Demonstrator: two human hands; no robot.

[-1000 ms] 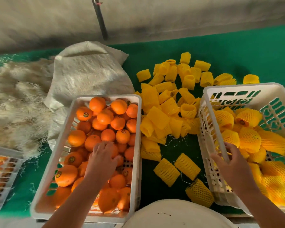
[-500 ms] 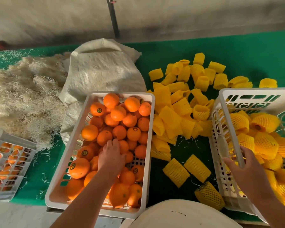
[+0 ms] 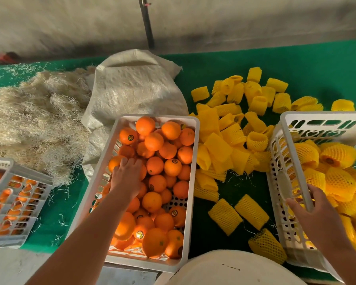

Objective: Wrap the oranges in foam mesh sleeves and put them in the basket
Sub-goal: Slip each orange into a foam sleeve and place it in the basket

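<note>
A white crate (image 3: pixel 190 182) in the middle holds several bare oranges (image 3: pixel 169 150). My left hand (image 3: pixel 126 178) lies palm-down on the oranges at the crate's left side, fingers spread over one orange. A white basket (image 3: pixel 281 161) on the right holds several oranges wrapped in yellow foam mesh (image 3: pixel 339 183). My right hand (image 3: pixel 315 214) grips the basket's left rim, thumb outside and fingers over the edge. Loose yellow mesh sleeves (image 3: pixel 232 132) lie piled on the green mat between crate and basket.
A white woven sack (image 3: pixel 136 89) lies behind the crate, with a heap of pale straw (image 3: pixel 35 120) to its left. Another grey crate of oranges (image 3: pixel 14 200) stands at the far left. A white round object (image 3: pixel 230 268) sits at the bottom edge.
My left hand has slid farther up over the oranges. My right hand keeps its hold on the basket rim. The camera has swung to the left.
</note>
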